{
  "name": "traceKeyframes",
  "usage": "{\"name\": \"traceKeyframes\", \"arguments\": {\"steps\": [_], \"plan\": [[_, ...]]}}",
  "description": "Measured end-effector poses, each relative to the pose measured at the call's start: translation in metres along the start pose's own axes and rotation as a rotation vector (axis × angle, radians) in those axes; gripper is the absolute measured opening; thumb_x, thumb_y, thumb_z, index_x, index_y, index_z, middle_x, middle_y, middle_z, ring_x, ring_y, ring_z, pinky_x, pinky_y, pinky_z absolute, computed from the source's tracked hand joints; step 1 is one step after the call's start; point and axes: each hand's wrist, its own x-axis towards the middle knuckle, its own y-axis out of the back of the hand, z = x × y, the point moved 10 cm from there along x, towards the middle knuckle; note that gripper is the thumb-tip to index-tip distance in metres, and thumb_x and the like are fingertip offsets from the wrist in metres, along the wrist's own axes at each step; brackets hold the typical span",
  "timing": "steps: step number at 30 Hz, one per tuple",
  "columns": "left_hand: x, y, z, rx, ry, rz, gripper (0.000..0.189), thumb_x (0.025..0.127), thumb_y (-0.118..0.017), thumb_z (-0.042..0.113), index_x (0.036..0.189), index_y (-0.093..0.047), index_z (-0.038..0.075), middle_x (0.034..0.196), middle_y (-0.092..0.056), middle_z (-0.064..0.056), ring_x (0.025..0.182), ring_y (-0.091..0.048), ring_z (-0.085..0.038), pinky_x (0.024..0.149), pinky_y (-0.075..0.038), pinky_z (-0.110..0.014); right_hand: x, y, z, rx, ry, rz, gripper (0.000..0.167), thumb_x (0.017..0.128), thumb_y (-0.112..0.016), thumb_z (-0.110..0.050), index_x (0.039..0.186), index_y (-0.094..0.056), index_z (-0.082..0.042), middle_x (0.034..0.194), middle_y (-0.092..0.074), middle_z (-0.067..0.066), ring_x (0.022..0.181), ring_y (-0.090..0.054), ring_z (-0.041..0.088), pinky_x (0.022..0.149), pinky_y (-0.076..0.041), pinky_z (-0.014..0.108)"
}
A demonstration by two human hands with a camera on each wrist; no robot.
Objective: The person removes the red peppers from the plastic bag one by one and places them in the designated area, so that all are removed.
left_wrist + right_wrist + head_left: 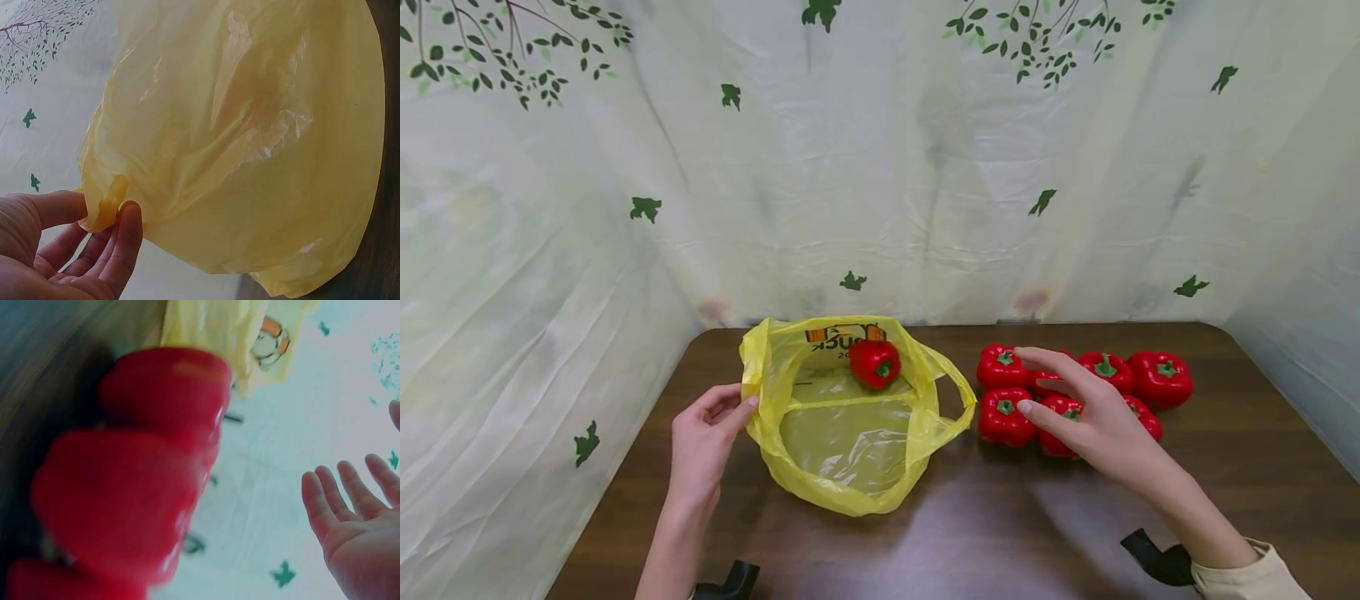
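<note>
A yellow plastic bag [842,497] stands with its mouth spread open on the table, left of centre in the head view. One red bell pepper [874,364] lies inside it, toward the back. My left hand [703,437] pinches the bag's left edge between thumb and fingers; the left wrist view shows the gathered film [106,206] there. On the right, several more red bell peppers [1006,417] sit in a close cluster. Over them hovers my right hand [1101,417], thumb and fingers apart and nothing between them. In the right wrist view the hand [362,531] is spread beside large, blurred peppers [119,500].
The brown wooden table [970,542] runs back to a pale cloth backdrop [880,183] printed with leaves and branches. A bag handle [958,392] loops out toward the peppers. Black straps [1157,560] show near both wrists.
</note>
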Motion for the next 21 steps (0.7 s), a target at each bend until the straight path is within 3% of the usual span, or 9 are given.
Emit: {"name": "traceKeyframes", "arguments": {"steps": [10, 16, 21], "plan": [[0.000, 0.000, -0.001, 0.020, 0.016, 0.006, 0.035, 0.091, -0.073, 0.017, 0.119, -0.065, -0.001, 0.100, -0.067, -0.003, 0.085, -0.065, -0.013, 0.072, -0.054, -0.022, 0.026, -0.045, -0.020, 0.078, 0.068, -0.055, 0.056, 0.090, -0.074, -0.025, 0.140, -0.051, -0.031, 0.138, -0.051, -0.013, 0.116, -0.057, 0.016, 0.094, -0.050, 0.045], [0.000, 0.001, 0.000, 0.015, 0.011, 0.009, 0.035, 0.090, -0.073, 0.016, 0.118, -0.065, -0.002, 0.098, -0.067, -0.002, 0.084, -0.065, -0.013, 0.071, -0.054, -0.021, 0.039, -0.072, -0.028, 0.149, 0.080, -0.088, 0.054, 0.090, -0.074, -0.025, 0.138, -0.052, -0.032, 0.135, -0.053, -0.015, 0.119, -0.055, 0.013, 0.098, -0.048, 0.044], [0.000, 0.001, 0.001, 0.003, 0.000, 0.011, 0.034, 0.090, -0.074, 0.016, 0.117, -0.065, -0.003, 0.097, -0.068, -0.002, 0.084, -0.065, -0.013, 0.071, -0.054, -0.022, 0.051, -0.094, -0.031, 0.223, 0.031, -0.123, 0.051, 0.090, -0.074, -0.027, 0.137, -0.053, -0.030, 0.134, -0.054, -0.012, 0.120, -0.053, 0.013, 0.100, -0.045, 0.050]]}}
